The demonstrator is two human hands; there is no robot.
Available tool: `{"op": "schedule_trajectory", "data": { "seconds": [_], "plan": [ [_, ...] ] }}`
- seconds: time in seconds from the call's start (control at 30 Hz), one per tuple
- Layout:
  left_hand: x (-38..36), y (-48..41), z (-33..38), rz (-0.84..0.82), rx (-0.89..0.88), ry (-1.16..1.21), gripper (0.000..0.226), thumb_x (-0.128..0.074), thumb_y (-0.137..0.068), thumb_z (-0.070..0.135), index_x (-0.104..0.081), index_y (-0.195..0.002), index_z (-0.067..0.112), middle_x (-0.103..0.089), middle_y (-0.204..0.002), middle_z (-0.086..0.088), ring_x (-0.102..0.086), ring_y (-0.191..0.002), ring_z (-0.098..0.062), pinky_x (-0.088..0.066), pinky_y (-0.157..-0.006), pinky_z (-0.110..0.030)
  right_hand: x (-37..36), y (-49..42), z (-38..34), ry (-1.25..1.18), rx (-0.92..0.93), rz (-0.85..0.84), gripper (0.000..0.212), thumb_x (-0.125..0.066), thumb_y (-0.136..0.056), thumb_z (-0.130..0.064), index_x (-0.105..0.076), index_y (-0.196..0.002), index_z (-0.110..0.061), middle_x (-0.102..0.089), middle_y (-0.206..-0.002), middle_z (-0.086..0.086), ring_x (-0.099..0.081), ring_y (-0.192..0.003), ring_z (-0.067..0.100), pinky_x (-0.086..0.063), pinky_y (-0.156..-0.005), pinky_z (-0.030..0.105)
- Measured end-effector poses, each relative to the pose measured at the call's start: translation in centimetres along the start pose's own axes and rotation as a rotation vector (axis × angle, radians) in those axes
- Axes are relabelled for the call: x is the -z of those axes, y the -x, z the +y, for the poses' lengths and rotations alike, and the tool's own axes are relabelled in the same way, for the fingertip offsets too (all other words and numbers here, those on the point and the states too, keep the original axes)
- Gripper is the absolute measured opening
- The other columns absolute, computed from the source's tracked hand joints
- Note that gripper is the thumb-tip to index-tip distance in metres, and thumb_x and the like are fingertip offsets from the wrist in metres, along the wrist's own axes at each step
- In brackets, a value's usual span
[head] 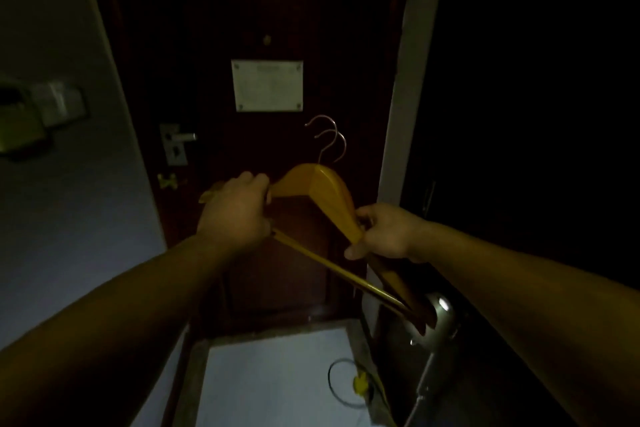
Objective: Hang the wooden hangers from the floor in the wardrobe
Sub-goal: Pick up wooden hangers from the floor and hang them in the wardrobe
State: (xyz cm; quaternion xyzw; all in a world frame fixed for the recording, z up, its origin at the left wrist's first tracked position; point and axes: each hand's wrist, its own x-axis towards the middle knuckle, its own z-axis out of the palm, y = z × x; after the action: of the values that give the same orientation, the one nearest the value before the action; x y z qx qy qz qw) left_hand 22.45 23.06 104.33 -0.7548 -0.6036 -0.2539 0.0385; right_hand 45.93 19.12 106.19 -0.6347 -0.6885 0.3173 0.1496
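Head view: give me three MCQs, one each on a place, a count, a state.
1. Where is the pale plate? A) on the floor B) on the dark door, above the wooden hangers C) inside the wardrobe
2. How many metal hooks show? A) one B) two C) four
3. What is the left hand doing? A) hanging idle B) flat on the plate C) gripping the hangers
1 B: it sits on the door above the hooks. 2 B: two curved hooks rise side by side. 3 C: its fingers curl round the hangers.
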Motion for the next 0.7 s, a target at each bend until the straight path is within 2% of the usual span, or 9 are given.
{"op": "schedule_trajectory", "data": {
  "seconds": [0.13, 0.23, 0.3, 0.37, 0.4, 0.5, 0.7],
  "plan": [
    [4.7, -1.9, 3.9, 0.182, -0.037, -0.039, 0.041, -0.080, -0.076, 0.031, -0.042, -0.092, 0.026, -0.045, -0.098, 0.004, -0.043, -0.091, -0.015, -0.043, -0.074, -0.033, 5.8, 3.0, -2.4, 0.044, 0.036, 0.088, 0.052, -0.080, -0.080, -0.020, -0.059, -0.128, -0.020, -0.061, -0.100, -0.005, -0.060, -0.110, 0.024, -0.048, -0.092, 0.039],
    [8.6, -2.8, 6.2, 0.306, -0.066, -0.026, 0.045, -0.080, -0.075, 0.027, -0.040, -0.096, 0.027, -0.041, -0.100, 0.005, -0.039, -0.092, -0.012, -0.043, -0.079, -0.031, 9.2, 5.3, -4.0, 0.077, 0.057, 0.132, 0.054, -0.081, -0.079, -0.022, -0.058, -0.128, -0.022, -0.062, -0.106, -0.003, -0.060, -0.110, 0.024, -0.049, -0.097, 0.042],
    [10.8, -3.3, 7.6, 0.354, -0.104, -0.002, 0.046, -0.079, -0.074, 0.018, -0.046, -0.106, 0.025, -0.043, -0.105, 0.005, -0.040, -0.096, -0.012, -0.043, -0.083, -0.031, 10.9, 7.0, -4.8, 0.098, 0.073, 0.150, 0.054, -0.081, -0.078, -0.022, -0.058, -0.127, -0.024, -0.063, -0.110, -0.003, -0.059, -0.111, 0.023, -0.048, -0.096, 0.041],
    [12.7, -3.6, 9.0, 0.309, -0.156, 0.039, 0.049, -0.077, -0.074, 0.012, -0.050, -0.113, 0.026, -0.049, -0.113, 0.005, -0.047, -0.103, -0.013, -0.045, -0.085, -0.032, 12.3, 8.9, -5.5, 0.112, 0.084, 0.166, 0.056, -0.081, -0.077, -0.023, -0.059, -0.128, -0.023, -0.063, -0.112, -0.003, -0.058, -0.113, 0.022, -0.046, -0.097, 0.040],
    [13.5, -3.5, 9.6, 0.260, -0.164, 0.079, 0.044, -0.074, -0.076, 0.010, -0.051, -0.109, 0.029, -0.052, -0.110, 0.007, -0.051, -0.101, -0.013, -0.046, -0.081, -0.031, 12.8, 9.9, -5.9, 0.123, 0.083, 0.173, 0.056, -0.081, -0.078, -0.023, -0.059, -0.129, -0.023, -0.063, -0.112, -0.003, -0.058, -0.113, 0.021, -0.046, -0.098, 0.041],
    [15.0, -3.0, 11.1, 0.122, -0.173, 0.143, 0.030, -0.065, -0.083, 0.009, -0.048, -0.084, 0.034, -0.060, -0.085, 0.005, -0.058, -0.075, -0.012, -0.046, -0.063, -0.030, 13.9, 13.3, -7.0, 0.178, 0.065, 0.214, 0.050, -0.079, -0.079, -0.022, -0.060, -0.125, -0.023, -0.062, -0.110, -0.003, -0.058, -0.108, 0.019, -0.044, -0.097, 0.040],
    [16.4, -1.5, 14.3, 0.037, -0.294, 0.348, 0.022, -0.060, -0.083, 0.010, -0.056, -0.085, 0.032, -0.064, -0.078, 0.000, -0.063, -0.071, -0.020, -0.054, -0.070, -0.039, 14.2, 20.5, -8.5, 0.253, -0.050, 0.357, 0.035, -0.076, -0.081, -0.017, -0.062, -0.113, -0.023, -0.062, -0.105, 0.002, -0.058, -0.104, 0.022, -0.046, -0.089, 0.036]
  ]
}}
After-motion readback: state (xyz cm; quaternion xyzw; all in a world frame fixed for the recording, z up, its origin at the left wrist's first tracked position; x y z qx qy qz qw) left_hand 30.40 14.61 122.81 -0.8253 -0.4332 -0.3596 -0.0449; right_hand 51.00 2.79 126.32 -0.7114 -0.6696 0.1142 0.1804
